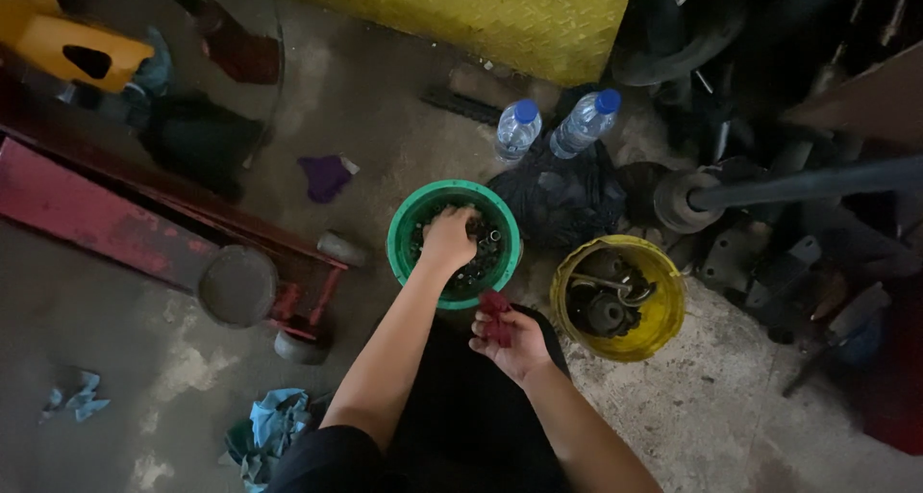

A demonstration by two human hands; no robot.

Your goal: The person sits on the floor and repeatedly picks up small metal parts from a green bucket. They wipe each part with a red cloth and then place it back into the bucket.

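Observation:
My left hand point(448, 237) reaches down into a green bucket point(401, 231) filled with several small dark metal parts, its fingers curled among them. What it grips, if anything, is hidden by the back of the hand. My right hand point(514, 341) is palm up just below the bucket's rim and holds a small red piece point(496, 316), possibly a rag. A yellow bucket point(663, 310) with larger metal parts and a ring stands to the right.
Two plastic water bottles point(517, 128) with blue caps lie beyond a black bag point(562, 195). A red floor jack point(144, 228) lies left, blue rags point(274, 426) lower left, dark machine parts point(769, 214) right, a yellow chequered plate point(461, 12) at the top.

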